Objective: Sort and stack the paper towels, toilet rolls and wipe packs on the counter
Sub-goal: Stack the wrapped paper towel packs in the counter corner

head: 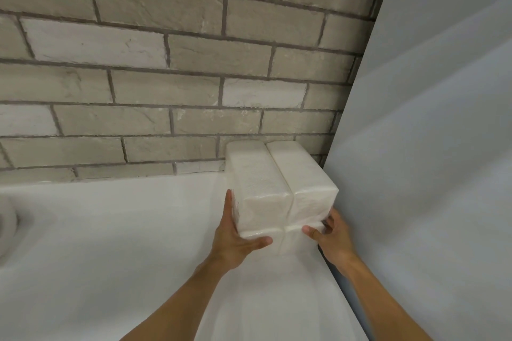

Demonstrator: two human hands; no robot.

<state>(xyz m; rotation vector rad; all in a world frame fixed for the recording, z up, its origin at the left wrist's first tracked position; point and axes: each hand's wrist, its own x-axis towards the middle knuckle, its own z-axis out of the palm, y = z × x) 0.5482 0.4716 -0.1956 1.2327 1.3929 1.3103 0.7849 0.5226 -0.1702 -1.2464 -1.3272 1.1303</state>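
Left hand point(238, 232) lies flat against the left side of the packs point(263, 188), fingers straight, thumb spread across the front lower edge; right hand point(333, 238) pinches the right front corner, thumb on the front, fingers curled round the side; the packs, white and film-wrapped, stand two by two in a block on the counter point(110, 230), in the corner between the brick wall point(138, 63) and a grey panel point(429, 147); a white roll point(7, 219) shows at the far left.

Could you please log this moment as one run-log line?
packs: stacked in counter corner | left hand: presses stack's left side | right hand: grips lower right pack
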